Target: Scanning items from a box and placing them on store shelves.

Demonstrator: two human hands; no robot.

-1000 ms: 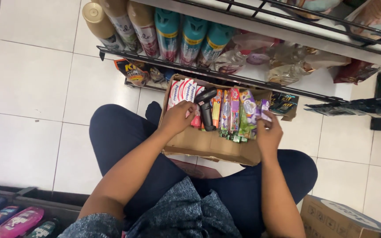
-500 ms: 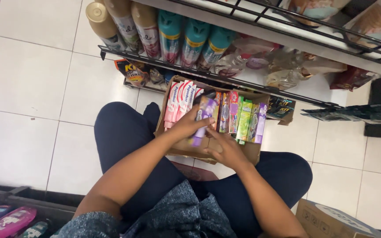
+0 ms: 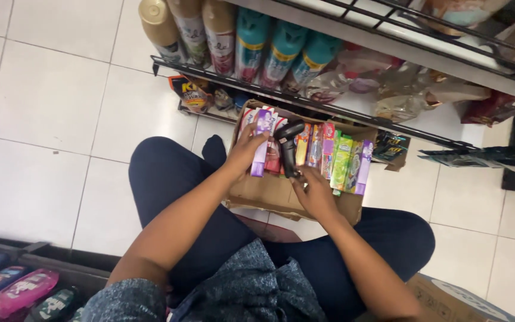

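The left hand (image 3: 247, 149) is closed around a long purple and white carton (image 3: 261, 143), fingers wrapped over its near side, lifting it on end among the other cartons. The right hand (image 3: 314, 192) grips the handle of a black handheld scanner (image 3: 288, 145), whose head points toward the purple carton just beside it. Both sit over an open cardboard box (image 3: 281, 194) resting between the person's knees, packed with upright red, orange, green and purple cartons (image 3: 341, 161). Beyond the box runs a low wire shelf (image 3: 305, 101) carrying gold, pink and teal spray cans (image 3: 245, 42). White floor tiles (image 3: 49, 101) lie to the left.
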